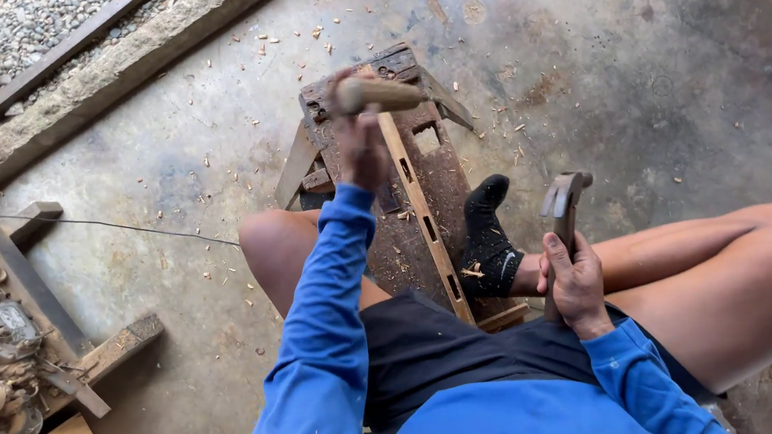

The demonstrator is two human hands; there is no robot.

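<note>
The left hand (361, 145) is raised over the bench, fingers wrapped tight round the wooden handle of a chisel (378, 94). The handle lies almost level, its long axis running left to right with a slight downward tilt at the right; whether the blade shows I cannot tell. The right hand (576, 279) sits near the right knee, fingers clamped on the shaft of a hammer (563, 215). The hammer stands nearly upright, its long axis vertical, its metal head at the top and turned toward the right.

Between the two hands lies a long wooden strip (423, 218) on a dark, worn wooden bench (438, 171). The strip runs away from the person, from close to the lap toward the far end of the bench, leaning slightly leftward as it goes. Several rectangular slots are cut along it. A foot in a black sock (485, 236) rests on the bench just beside the strip's right edge.

The bench is narrow, and the strip lies well inside both its long edges. Concrete floor (652, 63), strewn with wood chips, opens wide to the right and beyond the bench. To the left, a wooden frame with tools (4, 325) stands well apart, with a thin cable (126, 226) crossing the floor toward the person's knee.
</note>
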